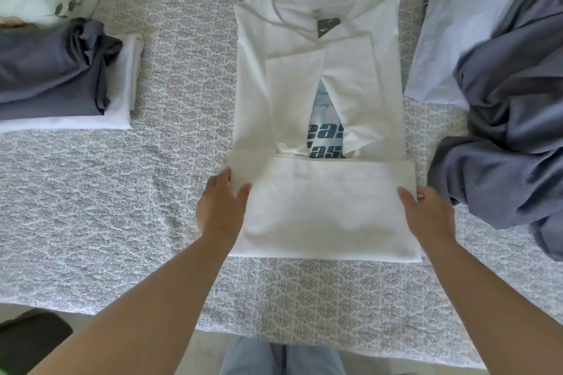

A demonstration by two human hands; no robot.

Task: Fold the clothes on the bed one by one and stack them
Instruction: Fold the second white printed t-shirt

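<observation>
My fingers [227, 179] on my left hand [220, 207] pinch the left side of the white shirt [323, 94], thumb on top. My right hand [428, 211] pinches the right side the same way. The shirt lies in the middle of the bed [170, 94], its bottom part folded up. A folded stack [61, 76] sits far left. Gray clothes [511, 119] are piled on the right.

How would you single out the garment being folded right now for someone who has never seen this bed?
Start at the patterned bedspread and go to its middle. The white T-shirt lies there between both hands. Unlike the folded stack at left and the grey heap at right, it shows teal print and a dark neck label.
</observation>
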